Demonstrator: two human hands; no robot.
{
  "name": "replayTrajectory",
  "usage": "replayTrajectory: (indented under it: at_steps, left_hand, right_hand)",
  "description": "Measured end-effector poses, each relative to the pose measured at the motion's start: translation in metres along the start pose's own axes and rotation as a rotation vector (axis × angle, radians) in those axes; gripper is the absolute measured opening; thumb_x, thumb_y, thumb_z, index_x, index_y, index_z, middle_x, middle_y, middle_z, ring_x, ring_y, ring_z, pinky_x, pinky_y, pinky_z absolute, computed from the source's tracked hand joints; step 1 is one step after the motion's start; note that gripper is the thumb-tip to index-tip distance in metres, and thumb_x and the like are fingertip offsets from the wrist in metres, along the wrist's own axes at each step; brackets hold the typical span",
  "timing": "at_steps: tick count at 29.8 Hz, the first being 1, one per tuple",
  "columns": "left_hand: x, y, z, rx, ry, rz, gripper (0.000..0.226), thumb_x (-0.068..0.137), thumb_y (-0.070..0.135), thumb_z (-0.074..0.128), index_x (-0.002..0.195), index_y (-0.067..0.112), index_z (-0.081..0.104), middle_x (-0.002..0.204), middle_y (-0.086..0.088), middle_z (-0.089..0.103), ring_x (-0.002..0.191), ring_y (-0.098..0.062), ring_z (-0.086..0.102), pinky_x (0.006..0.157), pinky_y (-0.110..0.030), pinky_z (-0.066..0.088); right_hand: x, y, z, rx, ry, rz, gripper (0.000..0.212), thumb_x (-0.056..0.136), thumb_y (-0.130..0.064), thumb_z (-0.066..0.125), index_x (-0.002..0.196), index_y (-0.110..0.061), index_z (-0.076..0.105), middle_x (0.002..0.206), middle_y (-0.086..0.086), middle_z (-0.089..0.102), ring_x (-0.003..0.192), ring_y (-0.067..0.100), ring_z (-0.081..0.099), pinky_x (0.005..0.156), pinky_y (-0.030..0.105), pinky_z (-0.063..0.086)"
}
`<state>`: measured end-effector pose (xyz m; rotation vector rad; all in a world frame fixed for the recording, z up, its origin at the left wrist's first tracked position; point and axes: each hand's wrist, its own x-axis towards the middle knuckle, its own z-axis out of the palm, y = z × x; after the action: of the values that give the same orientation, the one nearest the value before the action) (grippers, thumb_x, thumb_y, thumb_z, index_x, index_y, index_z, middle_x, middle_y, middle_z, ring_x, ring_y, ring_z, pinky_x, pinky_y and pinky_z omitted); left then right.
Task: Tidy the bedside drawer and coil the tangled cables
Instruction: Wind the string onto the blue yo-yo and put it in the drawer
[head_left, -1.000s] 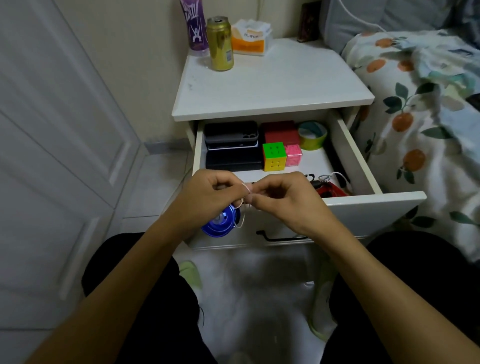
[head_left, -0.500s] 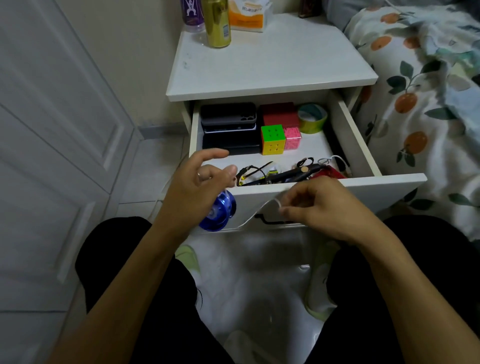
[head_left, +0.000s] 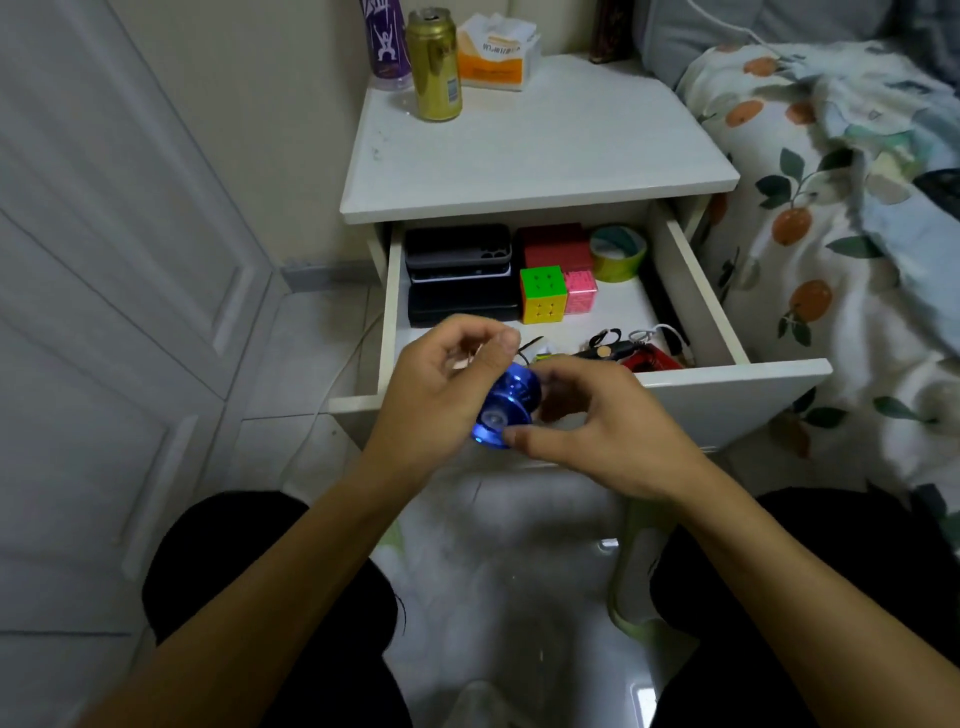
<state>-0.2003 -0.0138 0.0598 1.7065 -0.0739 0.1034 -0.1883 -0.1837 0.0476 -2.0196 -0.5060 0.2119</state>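
Though labelled (writing unreadable), gold can (head_left: 434, 65)

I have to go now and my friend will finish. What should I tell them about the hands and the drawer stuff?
Left hand: fingers curled round the blue yo-yo, held in front of the open drawer.
Right hand: fingers curled at the yo-yo's other side, thumb under it.
Done: phone cases, red box, colour cube, pink cube and tape roll sit in a row at the back of the drawer.
Left: put the yo-yo away; the tangled cables at the drawer's front are not yet coiled.
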Motion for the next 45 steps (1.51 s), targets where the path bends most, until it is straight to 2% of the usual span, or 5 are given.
replayTrajectory:
  at_steps: [6, 17, 22, 36, 45]
  left_hand:
    - [0.016, 0.011, -0.011, 0.168, -0.023, 0.140, 0.017, 0.094, 0.010, 0.063, 0.103, 0.023, 0.068, 0.112, 0.002, 0.067, 0.100, -0.014, 0.066, 0.077, -0.028, 0.058]
    - [0.011, -0.006, -0.023, 0.231, -0.224, -0.200, 0.008, 0.090, 0.016, 0.069, 0.085, 0.020, 0.074, 0.067, -0.005, 0.070, 0.050, -0.013, 0.059, 0.051, -0.026, 0.049]
    - [0.017, -0.001, -0.024, 0.525, 0.029, 0.155, 0.008, 0.084, 0.026, 0.075, 0.091, 0.030, 0.072, 0.092, 0.014, 0.063, 0.067, -0.004, 0.055, 0.060, -0.009, 0.040]
    - [0.009, -0.003, -0.010, 0.022, 0.120, 0.217, 0.024, 0.091, -0.003, 0.062, 0.095, 0.019, 0.070, 0.083, 0.001, 0.074, 0.065, -0.016, 0.071, 0.059, -0.021, 0.055]
    - [0.019, -0.006, -0.006, -0.036, 0.118, 0.142, 0.022, 0.090, -0.007, 0.060, 0.092, 0.013, 0.070, 0.073, 0.001, 0.074, 0.061, -0.014, 0.069, 0.055, -0.022, 0.054]
  right_hand:
    - [0.017, -0.007, -0.019, 0.000, 0.248, 0.005, 0.043, 0.072, -0.029, 0.085, 0.111, -0.020, 0.069, 0.092, -0.007, 0.071, 0.083, 0.005, 0.067, 0.076, 0.027, 0.056]
    - [0.005, -0.001, -0.038, 0.103, 0.335, -0.061, 0.037, 0.076, -0.029, 0.082, 0.110, -0.028, 0.067, 0.094, -0.010, 0.071, 0.077, 0.007, 0.067, 0.064, 0.014, 0.049]
    - [0.003, -0.001, -0.039, 0.113, 0.307, -0.042, 0.036, 0.076, -0.027, 0.081, 0.110, -0.027, 0.068, 0.092, -0.010, 0.072, 0.077, 0.005, 0.067, 0.064, 0.012, 0.047]
    - [-0.009, -0.006, -0.025, 0.267, 0.133, 0.008, 0.045, 0.084, -0.021, 0.076, 0.125, -0.023, 0.059, 0.118, -0.004, 0.067, 0.103, 0.013, 0.067, 0.090, 0.026, 0.053]
    - [-0.014, 0.000, -0.015, 0.351, 0.064, 0.083, 0.016, 0.095, -0.017, 0.061, 0.089, -0.010, 0.074, 0.057, 0.007, 0.058, 0.055, 0.014, 0.055, 0.061, 0.027, 0.047]
